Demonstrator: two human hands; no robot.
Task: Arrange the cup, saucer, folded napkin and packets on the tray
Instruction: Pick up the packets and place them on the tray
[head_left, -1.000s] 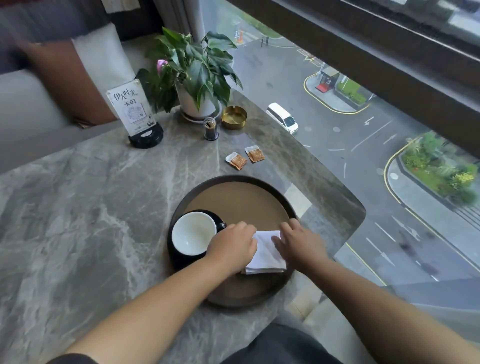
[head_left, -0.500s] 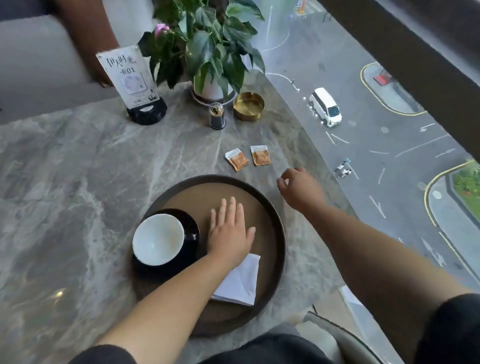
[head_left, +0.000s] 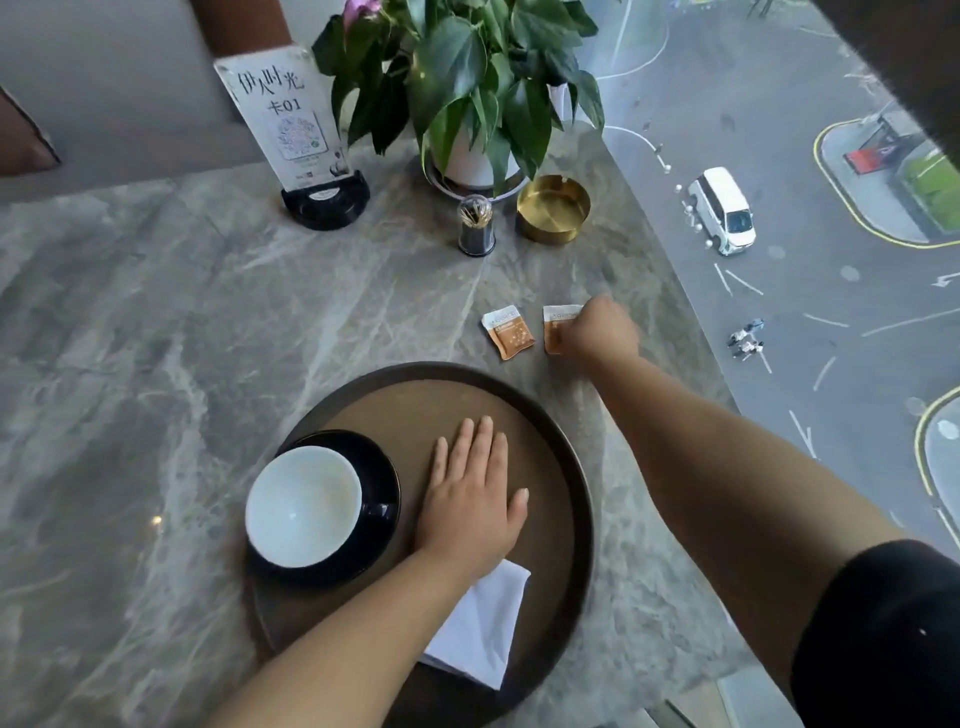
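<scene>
1. Round brown tray (head_left: 566, 457) with a dark rim is sitting on the grey marble table (head_left: 156, 338), holding a black saucer (head_left: 382, 480) with a white-lined cup (head_left: 304, 506) on it.
2. Folded white napkin (head_left: 480, 626) is lying on the tray's near side, partly under the left forearm.
3. Left hand (head_left: 470, 499) is resting flat and spread on the tray, just beside the saucer, holding nothing.
4. Right hand (head_left: 597, 332) is reaching beyond the tray, fingers curled onto the right orange-and-white packet (head_left: 557, 325); whether it is gripping cannot be told.
5. Left orange-and-white packet (head_left: 508, 332) is lying just beside it, untouched, on the table.
</scene>
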